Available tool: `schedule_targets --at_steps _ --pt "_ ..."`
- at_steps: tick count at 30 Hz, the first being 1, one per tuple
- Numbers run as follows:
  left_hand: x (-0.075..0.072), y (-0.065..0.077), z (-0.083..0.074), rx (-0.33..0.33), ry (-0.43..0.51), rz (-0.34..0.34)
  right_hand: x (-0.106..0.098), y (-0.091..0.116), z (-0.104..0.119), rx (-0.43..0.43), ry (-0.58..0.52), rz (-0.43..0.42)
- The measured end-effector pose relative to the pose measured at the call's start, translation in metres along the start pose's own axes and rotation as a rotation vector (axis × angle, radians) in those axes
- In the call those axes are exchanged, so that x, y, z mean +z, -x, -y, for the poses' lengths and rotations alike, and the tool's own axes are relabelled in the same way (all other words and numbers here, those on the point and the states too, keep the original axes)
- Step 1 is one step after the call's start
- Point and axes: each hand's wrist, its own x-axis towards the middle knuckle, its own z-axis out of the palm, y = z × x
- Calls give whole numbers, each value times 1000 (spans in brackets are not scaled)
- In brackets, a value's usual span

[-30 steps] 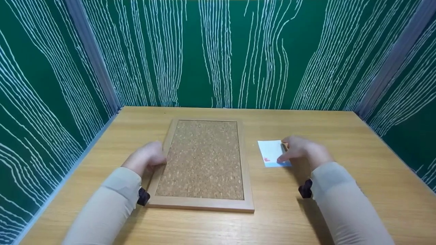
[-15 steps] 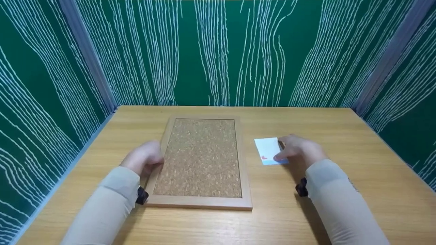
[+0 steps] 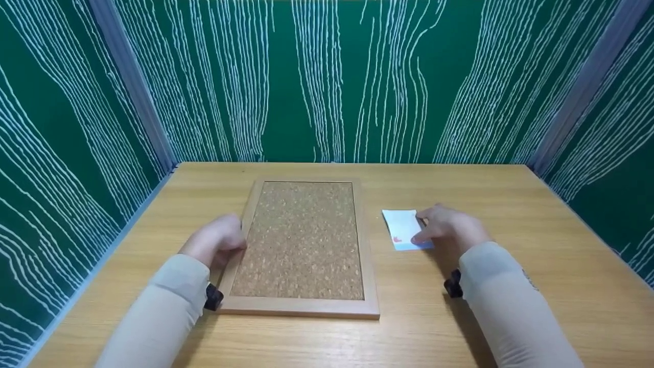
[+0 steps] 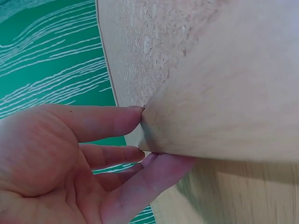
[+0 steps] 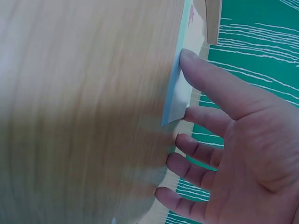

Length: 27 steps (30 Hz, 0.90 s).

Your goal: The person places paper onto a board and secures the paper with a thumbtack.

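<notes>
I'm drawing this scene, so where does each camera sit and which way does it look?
Head: worn on the head, facing forward and down at the cork board, paper and table; left hand, right hand and sleeves show.
Left wrist: worn there, facing the cork board's edge from close by; the left hand shows.
Right wrist: worn there, facing the paper and table from close by; the right hand shows.
Shared: head and left wrist both see the cork board and left hand.

Head view: left forearm (image 3: 158,312) runs in from 7 o'clock, right forearm (image 3: 516,306) from 5, both sleeved. Left hand (image 3: 219,237) at 8, thumb and fingers pinching. Right hand (image 3: 452,227) near 4, thumb-index pinch, other fingers loosely bent.
</notes>
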Motion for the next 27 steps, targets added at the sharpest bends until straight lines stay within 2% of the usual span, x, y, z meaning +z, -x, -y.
schedule_targets --at_steps 8,20,27 --pt "0 0 -1 15 -59 21 1 -7 -2 -83 94 -20" --pt "-1 -3 0 30 -127 19 2 -6 2 -73 -21 -7" --pt "-1 -1 -1 26 -117 16 1 -8 2 -67 -46 -11"
